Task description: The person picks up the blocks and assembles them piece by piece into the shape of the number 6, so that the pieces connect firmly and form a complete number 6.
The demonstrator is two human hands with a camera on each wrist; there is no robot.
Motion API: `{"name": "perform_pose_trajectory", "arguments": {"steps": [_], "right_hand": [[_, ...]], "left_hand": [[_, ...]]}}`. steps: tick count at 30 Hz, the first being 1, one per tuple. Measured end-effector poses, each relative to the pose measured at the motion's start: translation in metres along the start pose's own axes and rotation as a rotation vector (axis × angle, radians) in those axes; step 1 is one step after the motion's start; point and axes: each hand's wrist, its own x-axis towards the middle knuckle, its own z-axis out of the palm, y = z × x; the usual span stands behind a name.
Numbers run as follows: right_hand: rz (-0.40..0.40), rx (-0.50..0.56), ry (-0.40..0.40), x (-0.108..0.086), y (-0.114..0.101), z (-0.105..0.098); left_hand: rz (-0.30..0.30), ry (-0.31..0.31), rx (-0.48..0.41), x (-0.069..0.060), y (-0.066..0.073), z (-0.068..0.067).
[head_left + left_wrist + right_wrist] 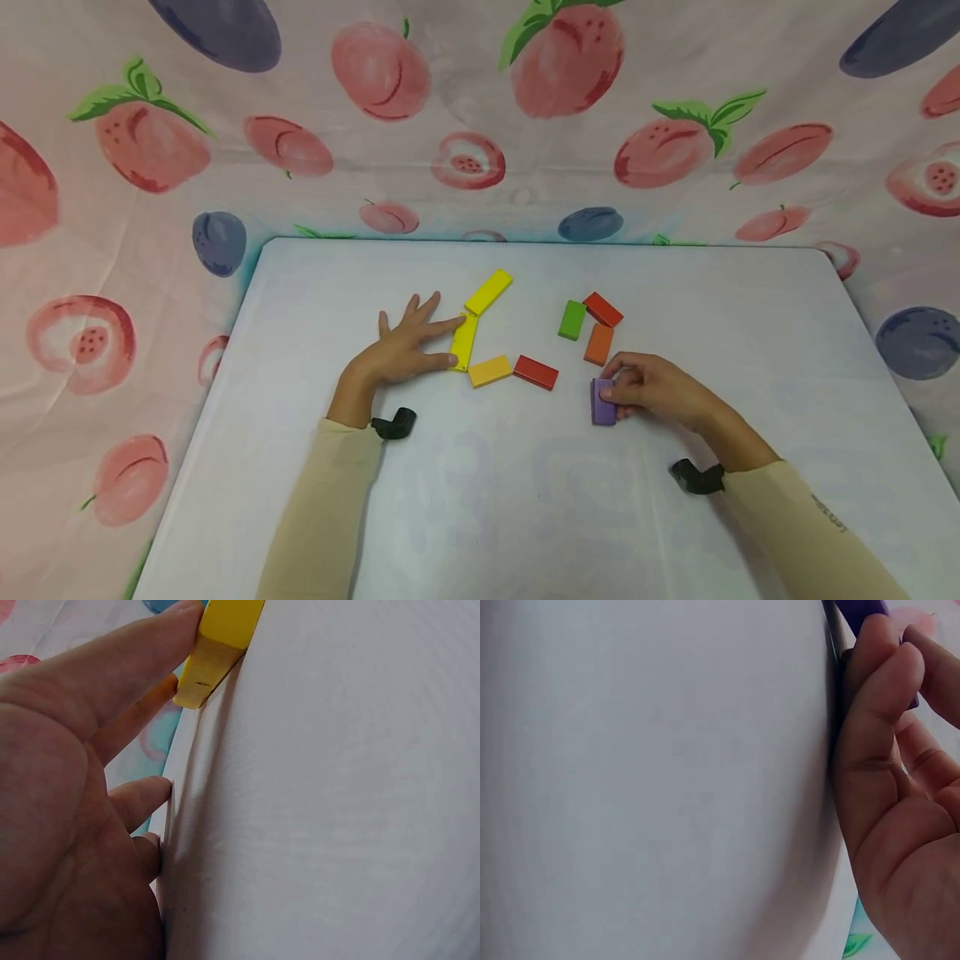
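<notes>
**Left hand (401, 352) on a yellow block (465, 342), right hand (660, 390) holding a purple block (603, 403)**

At the far left, a fruit-print cloth (60, 275) shows beyond the edge of the white counter (525, 517). Coming in from that side, the left hand has its fingers (424, 308) spread and mostly straight, gripping nothing; the forefinger touches the upper part of the yellow block and the thumb its lower part. This block lies aslant on the counter. Off its far end, a second yellow block (488, 292) angles away to the right, and beside its near end lies a light orange block (491, 372). Next along, a dark red block (536, 372) sits end to end with the light orange one.

After a gap comes a green block (572, 320), then an orange block (598, 344) and a bright red block (603, 309), clustered at the back. Nearer the person, the purple block stands apart, pinched between the right hand's thumb and curled fingers, just below the orange one. The right wrist view crops most of it, so whether it rests fully on the counter is hard to tell.
</notes>
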Motion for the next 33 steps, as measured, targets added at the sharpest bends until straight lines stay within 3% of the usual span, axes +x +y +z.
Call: {"name": "perform_pose_trajectory", "arguments": {"steps": [15, 24, 33], "right_hand": [[0.009, -0.034, 0.058, 0.002, -0.009, 0.011], [0.026, -0.092, 0.063, 0.006, -0.015, 0.016], [-0.018, -0.196, 0.103, 0.008, -0.024, 0.021]], "left_hand": [[-0.003, 0.001, 0.007, 0.000, 0.001, -0.001], [-0.009, -0.005, 0.003, -0.001, 0.004, -0.002], [-0.015, -0.008, 0.007, -0.001, 0.003, -0.002]]}}
